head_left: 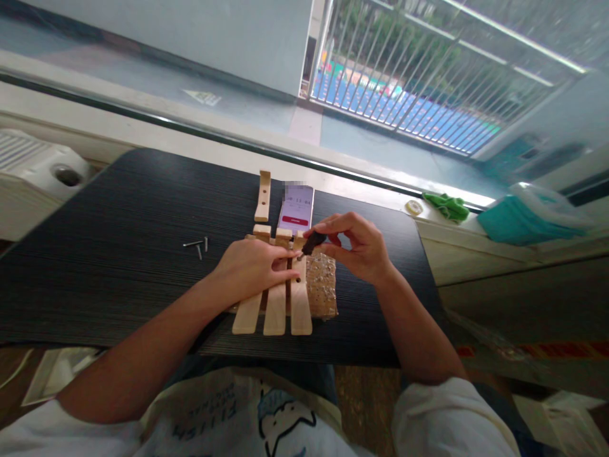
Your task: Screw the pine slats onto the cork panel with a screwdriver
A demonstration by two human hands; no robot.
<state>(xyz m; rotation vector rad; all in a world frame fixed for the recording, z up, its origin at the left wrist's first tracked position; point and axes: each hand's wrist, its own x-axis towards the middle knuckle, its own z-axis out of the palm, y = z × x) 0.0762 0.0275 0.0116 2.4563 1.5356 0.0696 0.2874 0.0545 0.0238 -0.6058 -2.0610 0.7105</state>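
Note:
Three pale wooden slats with flared lower ends lie side by side, overlapping a block wrapped in tape and bubble wrap (pixel 322 289). My left hand (pixel 247 266) rests across the left and middle slats (pixel 275 311). Its thumb and forefinger are stretched apart onto the right slat (pixel 301 308), on either side of a spot near its upper hole. In my right hand (pixel 359 244) is a small dark-handled screwdriver (pixel 313 244), gripped between the fingers. The screwdriver slants down to the left, its tip at the right slat near my left fingertips. Whether a screw sits beneath the tip is unclear.
Several loose screws (pixel 198 247) lie on the black table (pixel 118 254) to the left. A separate wooden piece with two holes (pixel 263 197) and a phone (pixel 297 206) are beyond the slats. Tape (pixel 413 207), a green cloth (pixel 447 207) and a teal container (pixel 518 216) stand on the sill.

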